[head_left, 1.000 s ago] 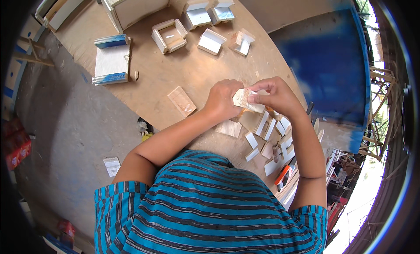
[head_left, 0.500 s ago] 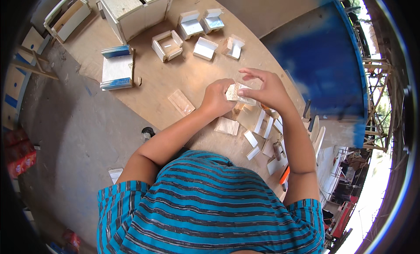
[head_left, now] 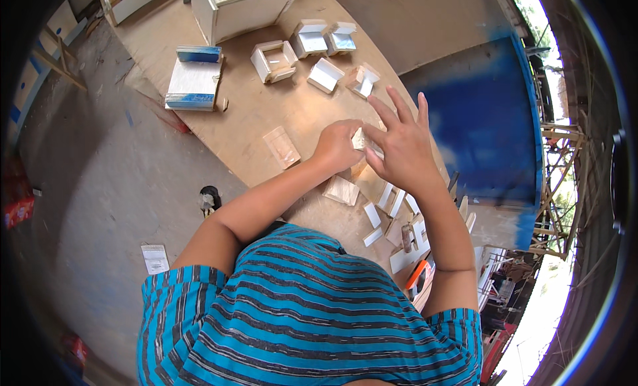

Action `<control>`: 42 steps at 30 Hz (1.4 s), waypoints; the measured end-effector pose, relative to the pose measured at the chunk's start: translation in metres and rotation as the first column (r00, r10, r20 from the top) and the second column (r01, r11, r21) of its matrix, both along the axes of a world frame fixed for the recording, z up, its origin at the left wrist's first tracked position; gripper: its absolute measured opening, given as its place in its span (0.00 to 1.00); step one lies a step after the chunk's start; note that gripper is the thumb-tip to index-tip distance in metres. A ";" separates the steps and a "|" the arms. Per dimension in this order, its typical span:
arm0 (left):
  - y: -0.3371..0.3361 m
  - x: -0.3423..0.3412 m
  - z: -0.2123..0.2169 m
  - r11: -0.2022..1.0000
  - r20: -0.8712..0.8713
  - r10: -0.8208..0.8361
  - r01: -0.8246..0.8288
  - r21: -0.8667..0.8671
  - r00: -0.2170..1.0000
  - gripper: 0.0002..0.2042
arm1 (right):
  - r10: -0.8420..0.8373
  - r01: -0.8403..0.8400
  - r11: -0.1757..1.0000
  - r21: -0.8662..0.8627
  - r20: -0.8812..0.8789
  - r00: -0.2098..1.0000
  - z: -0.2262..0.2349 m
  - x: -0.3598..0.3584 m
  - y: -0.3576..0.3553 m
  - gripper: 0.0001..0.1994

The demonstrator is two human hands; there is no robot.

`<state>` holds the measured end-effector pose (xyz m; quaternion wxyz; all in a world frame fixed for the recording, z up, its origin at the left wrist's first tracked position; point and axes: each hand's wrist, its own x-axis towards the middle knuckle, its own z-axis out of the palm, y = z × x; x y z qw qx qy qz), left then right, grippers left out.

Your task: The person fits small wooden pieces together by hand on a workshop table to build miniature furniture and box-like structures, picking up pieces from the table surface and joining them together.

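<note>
A person in a blue striped shirt leans over a bare plywood tabletop [head_left: 266,113]. The left hand [head_left: 337,147] is curled into a loose fist, gripping a small white-painted wooden piece [head_left: 359,140] held just above the board. The right hand [head_left: 401,147] sits right beside it, fingers [head_left: 399,107] spread wide and flat, thumb touching the piece's near edge. Below the hands lie flat rectangular offcuts: a pale wood square [head_left: 341,189] and several narrow white strips [head_left: 392,206]. Farther up the table stand small open-sided white boxes [head_left: 274,59] with raw wood edges. To the left rests a flat white panel with blue-painted ends [head_left: 193,80].
</note>
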<state>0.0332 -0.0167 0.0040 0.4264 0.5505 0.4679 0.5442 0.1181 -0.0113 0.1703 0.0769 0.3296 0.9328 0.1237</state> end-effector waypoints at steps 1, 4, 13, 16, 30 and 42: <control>0.000 0.001 -0.001 1.000 0.005 0.008 -0.008 0.001 1.000 0.18 | 0.021 -0.021 1.000 0.013 0.036 0.999 0.000 0.000 0.000 0.13; 0.001 0.003 -0.005 0.998 -0.036 0.063 -0.062 0.019 0.997 0.18 | 0.063 -0.064 0.998 0.017 0.074 0.995 0.002 -0.003 -0.002 0.11; 0.002 0.000 0.000 0.998 -0.007 0.059 -0.059 -0.020 0.998 0.19 | 0.194 -0.197 0.978 0.075 0.044 0.980 -0.012 0.009 -0.008 0.08; 0.004 0.001 -0.003 0.995 0.014 0.092 -0.093 0.033 0.996 0.17 | 0.197 -0.196 0.980 0.037 -0.038 0.980 -0.006 0.013 -0.014 0.11; 0.024 -0.029 0.020 0.766 0.670 -0.240 0.561 -0.314 0.702 0.10 | -0.269 0.046 0.906 -0.420 -0.489 0.830 -0.005 0.042 0.023 0.33; 0.016 -0.033 0.034 0.698 0.958 -0.278 0.669 0.255 -0.075 0.11 | -0.606 0.143 0.788 -0.599 -0.713 0.352 -0.024 0.041 -0.023 0.35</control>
